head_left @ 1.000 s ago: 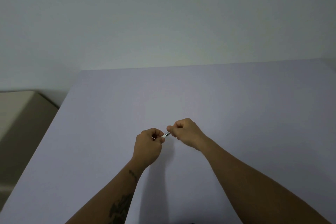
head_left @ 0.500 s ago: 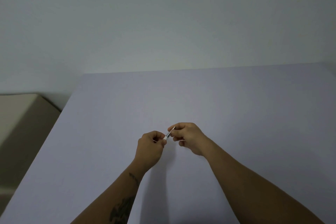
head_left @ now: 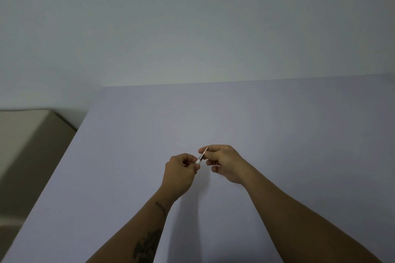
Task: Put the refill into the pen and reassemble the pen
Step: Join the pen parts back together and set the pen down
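Note:
A thin pen with a white lower part and a dark, tapered upper part is held between both hands above the pale table. My left hand is curled around its lower end, which is hidden in the fist. My right hand pinches the pen's upper, pointed end with thumb and forefinger, its other fingers loosely bent. The pen tilts up and to the right. No separate refill shows.
The table's left edge runs diagonally, with a beige piece of furniture below it at the left. A plain wall stands behind the table's far edge.
The pen has swung from nearly level to tilted up and to the right. My right hand has loosened from a fist into a fingertip pinch on the upper end.

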A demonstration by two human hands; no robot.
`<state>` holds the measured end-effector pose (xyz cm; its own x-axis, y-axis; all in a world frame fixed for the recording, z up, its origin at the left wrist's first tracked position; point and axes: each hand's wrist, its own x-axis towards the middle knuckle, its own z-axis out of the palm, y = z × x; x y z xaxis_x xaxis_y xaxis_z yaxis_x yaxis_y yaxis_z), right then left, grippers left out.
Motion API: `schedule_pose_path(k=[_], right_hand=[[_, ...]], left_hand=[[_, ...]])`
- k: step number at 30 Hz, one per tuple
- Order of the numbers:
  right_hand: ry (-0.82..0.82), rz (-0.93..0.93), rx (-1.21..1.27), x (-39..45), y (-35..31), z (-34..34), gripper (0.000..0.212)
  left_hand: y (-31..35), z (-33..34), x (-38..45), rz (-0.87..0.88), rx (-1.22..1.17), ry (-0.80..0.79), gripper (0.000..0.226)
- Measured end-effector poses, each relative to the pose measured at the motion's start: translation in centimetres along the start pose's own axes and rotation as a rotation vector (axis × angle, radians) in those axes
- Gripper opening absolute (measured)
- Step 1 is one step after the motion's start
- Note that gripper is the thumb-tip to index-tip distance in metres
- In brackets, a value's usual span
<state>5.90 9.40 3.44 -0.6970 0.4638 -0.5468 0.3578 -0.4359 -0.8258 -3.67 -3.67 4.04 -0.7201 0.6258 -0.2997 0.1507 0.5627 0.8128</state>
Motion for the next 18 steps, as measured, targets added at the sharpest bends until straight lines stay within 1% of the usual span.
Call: schedule_pose_path(k=[4, 7, 11, 14, 15, 17, 18], right_hand=[[0.071, -0.010, -0.004, 0.4, 0.3, 0.6, 0.012], [0.175, -0.068, -0.075, 0.9, 0.7, 1.4, 0.021], [0.248, -0.140, -0.149, 1.1, 0.6, 1.9, 0.019], [0.236, -0.126, -0.075, 1.1, 0.1, 1.2, 0.018], [0.207, -0.110, -0.036, 1.0, -0.1, 0.9, 0.014], [0.094, -0.065, 0.076, 0.9, -0.3, 0.2, 0.005], [0.046, -0.052, 0.125, 0.8, -0.3, -0.1, 0.009]], left_hand=[[0.0, -0.1, 0.2, -0.011, -0.020, -0.005, 0.006], [0.1, 0.0, 0.3, -0.001, -0.035, -0.008, 0.006], [0.1, 0.2, 0.2, 0.012, -0.066, -0.044, 0.009], [-0.2, 0.1, 0.1, -0.007, -0.063, -0.121, 0.014], [-0.4, 0.0, 0.1, -0.015, -0.061, -0.133, 0.015], [-0.5, -0.2, 0.2, -0.023, -0.079, -0.138, 0.014], [-0.4, -0.3, 0.3, -0.025, -0.090, -0.140, 0.013]])
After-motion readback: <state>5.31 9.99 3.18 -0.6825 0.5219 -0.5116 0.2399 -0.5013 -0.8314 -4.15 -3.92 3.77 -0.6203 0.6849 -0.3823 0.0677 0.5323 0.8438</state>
